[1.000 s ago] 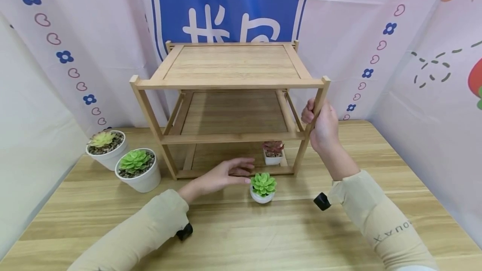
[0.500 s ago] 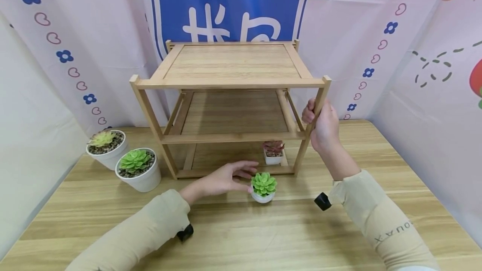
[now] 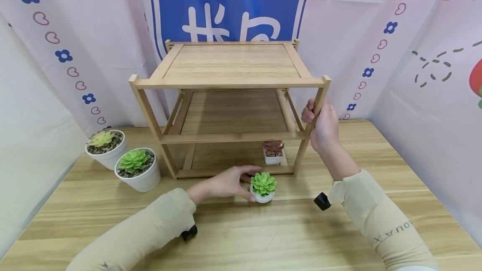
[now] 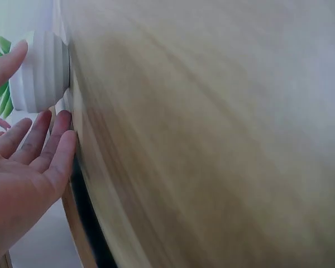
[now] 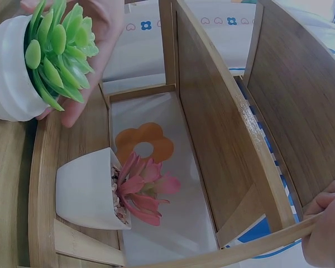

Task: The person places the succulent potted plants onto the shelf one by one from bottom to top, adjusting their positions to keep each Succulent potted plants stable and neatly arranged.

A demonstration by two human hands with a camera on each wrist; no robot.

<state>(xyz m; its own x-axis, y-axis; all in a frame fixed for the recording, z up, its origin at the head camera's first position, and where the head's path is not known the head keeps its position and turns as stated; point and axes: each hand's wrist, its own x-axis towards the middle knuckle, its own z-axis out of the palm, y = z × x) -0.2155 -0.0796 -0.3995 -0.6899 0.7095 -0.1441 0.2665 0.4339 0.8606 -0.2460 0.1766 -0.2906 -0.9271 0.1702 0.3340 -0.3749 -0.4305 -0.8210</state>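
Note:
A small green succulent (image 3: 263,184) in a round white pot (image 4: 40,72) stands on the table in front of the shelf. My left hand (image 3: 230,181) is beside it, thumb on the near side and spread fingers on the far side. The left wrist view shows a gap between those fingers and the pot; whether the thumb touches is unclear. My right hand (image 3: 325,125) grips the right front post of the three-tier wooden shelf (image 3: 233,83). On the bottom tier, at the right, sits a red succulent (image 5: 144,188) in a squarish white pot (image 5: 85,190).
Two larger white pots, one with a green succulent (image 3: 134,161) and one with a yellowish succulent (image 3: 101,139), stand left of the shelf on the wooden table (image 3: 263,237). A printed cloth (image 3: 339,20) hangs behind the shelf.
My left hand has moved slightly right and toward me, bringing thumb and fingers to either side of the small green succulent's pot. My right hand stays on the post.

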